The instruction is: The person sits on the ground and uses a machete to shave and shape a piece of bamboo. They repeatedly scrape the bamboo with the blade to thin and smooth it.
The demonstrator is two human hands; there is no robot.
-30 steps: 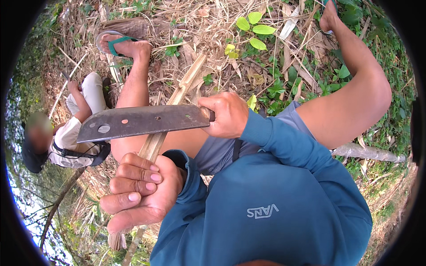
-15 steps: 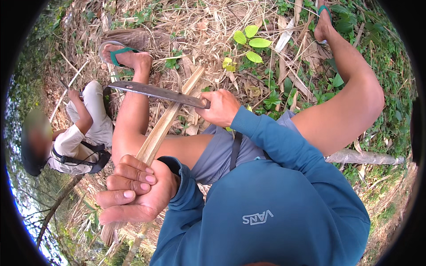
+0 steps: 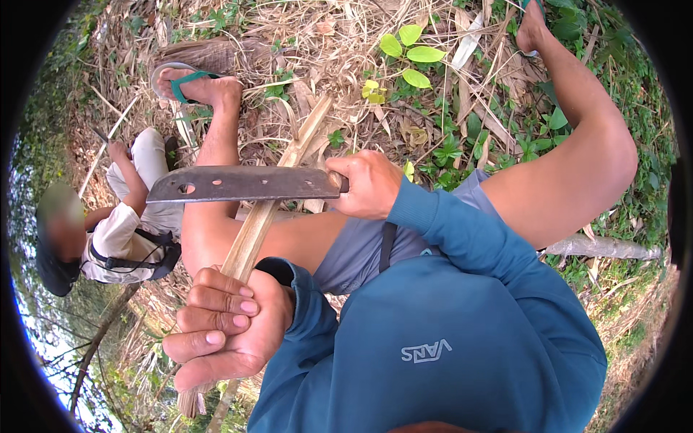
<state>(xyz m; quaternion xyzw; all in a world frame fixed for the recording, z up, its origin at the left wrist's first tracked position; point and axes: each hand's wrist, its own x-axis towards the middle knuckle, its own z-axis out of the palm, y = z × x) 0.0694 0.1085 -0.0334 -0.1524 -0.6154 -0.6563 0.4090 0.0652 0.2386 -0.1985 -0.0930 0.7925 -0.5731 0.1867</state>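
My left hand [image 3: 227, 325] is closed around a long, pale strip of split wood [image 3: 249, 242], whose lower end sticks out below the fist. The strip slants up and to the right over my bent left leg. In my right hand [image 3: 369, 184] is the handle of a wide, dark machete [image 3: 249, 183] with several holes along its blade. Its blade lies across the strip about midway, tip pointing left and its broad face showing. The lower edge seems to touch the wood, though exact contact is hard to make out.
A person [image 3: 123, 231] with a dark cap and a strapped bag sits at the left, holding a thin stick-like thing. Dry leaves and straw [image 3: 317, 43] cover the ground. A leafy green seedling [image 3: 411, 54] grows ahead; a log [image 3: 216, 56] lies by my left foot.
The machete has slid down the strip toward my left hand, and its blade has turned to show more of its flat face. My left hand keeps its grip, almost unmoved.
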